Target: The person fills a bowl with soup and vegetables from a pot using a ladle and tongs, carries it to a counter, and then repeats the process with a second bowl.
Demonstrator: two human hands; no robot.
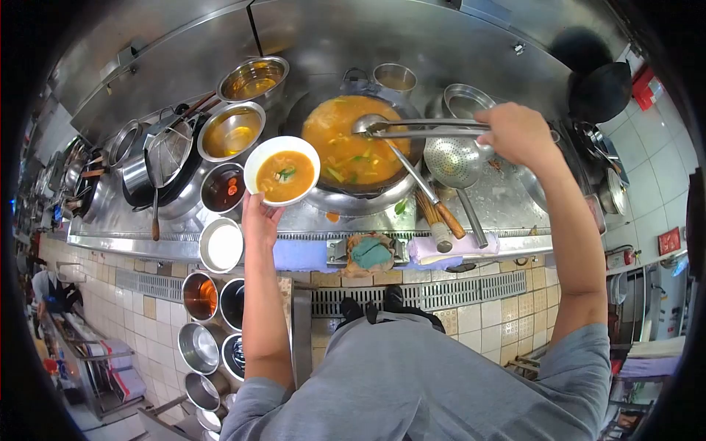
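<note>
My left hand [261,219] grips the lower rim of a white bowl [252,176] that holds orange soup with a bit of green on top. Right of it is a large wok [294,121] full of similar orange soup with green pieces. Closed around long metal tongs [441,134], my right hand [515,132] is over the right of the stove, and the tongs reach over the wok. A ladle [415,170] with a wooden handle rests with its bowl end in the soup, near the tips of the tongs.
Metal bowls of yellow liquid [233,131] stand at the left. A perforated skimmer [452,162] and a bamboo brush [434,220] lie at the right. Folded cloths [452,246] line the front edge. Several metal pots [198,347] stand at lower left. Far left, a person [55,290] is partly visible.
</note>
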